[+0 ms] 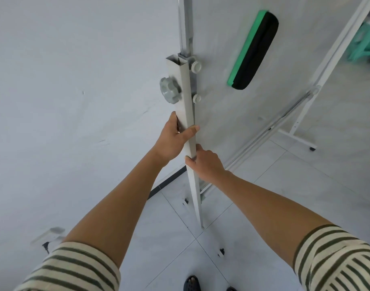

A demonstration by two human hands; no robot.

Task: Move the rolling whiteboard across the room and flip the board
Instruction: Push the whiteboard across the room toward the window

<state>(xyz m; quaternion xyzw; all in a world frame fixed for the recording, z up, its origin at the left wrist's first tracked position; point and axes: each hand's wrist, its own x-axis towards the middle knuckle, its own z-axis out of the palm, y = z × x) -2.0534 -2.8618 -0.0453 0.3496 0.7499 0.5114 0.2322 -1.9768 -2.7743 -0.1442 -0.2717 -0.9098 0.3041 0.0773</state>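
Grey-tiled floor (169,238), white wall (75,80); left hand (171,139) and right hand (207,164) both grip the whiteboard's upright post (189,122), fingers wrapped closed.

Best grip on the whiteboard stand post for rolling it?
Grip the bare post below the big knob, from the outer edge side, as the left hand and right hand do, stacked. It is a slim square tube, clear of knobs there, so fingers wrap it.

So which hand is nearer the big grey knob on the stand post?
Left. The left hand grips the post just below the big grey knob; the right hand grips the same post lower down, farther from it.
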